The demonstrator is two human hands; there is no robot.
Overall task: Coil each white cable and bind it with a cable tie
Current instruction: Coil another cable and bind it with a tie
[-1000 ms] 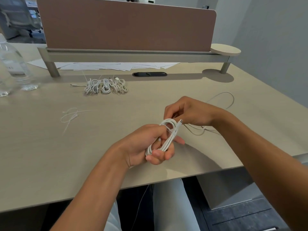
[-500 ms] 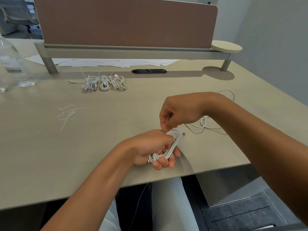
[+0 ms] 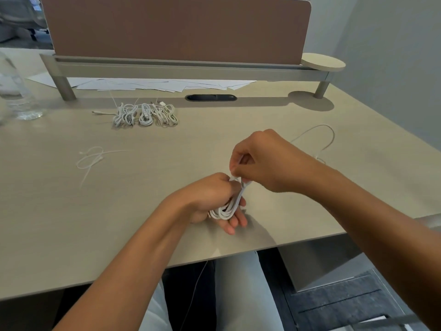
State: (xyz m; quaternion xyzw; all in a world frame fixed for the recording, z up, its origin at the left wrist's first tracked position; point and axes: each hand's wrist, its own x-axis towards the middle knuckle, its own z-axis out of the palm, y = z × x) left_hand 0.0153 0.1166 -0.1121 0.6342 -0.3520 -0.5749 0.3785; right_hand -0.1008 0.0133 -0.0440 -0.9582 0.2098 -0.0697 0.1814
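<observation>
While the left hand (image 3: 210,199) grips the coiled cable (image 3: 229,206), the right hand (image 3: 260,161) (fingers curled) pinches its top.

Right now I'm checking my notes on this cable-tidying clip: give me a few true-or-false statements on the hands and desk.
1. The left hand grips a coiled white cable. True.
2. The right hand lies flat on the desk. False: it is raised, pinching at the top of the coil.
3. Finished cable bundles lie near the far divider. True.
4. The loose cable ties lie to the right of the hands. False: they lie to the left.
5. A clear bottle stands at the far left. True.
</observation>
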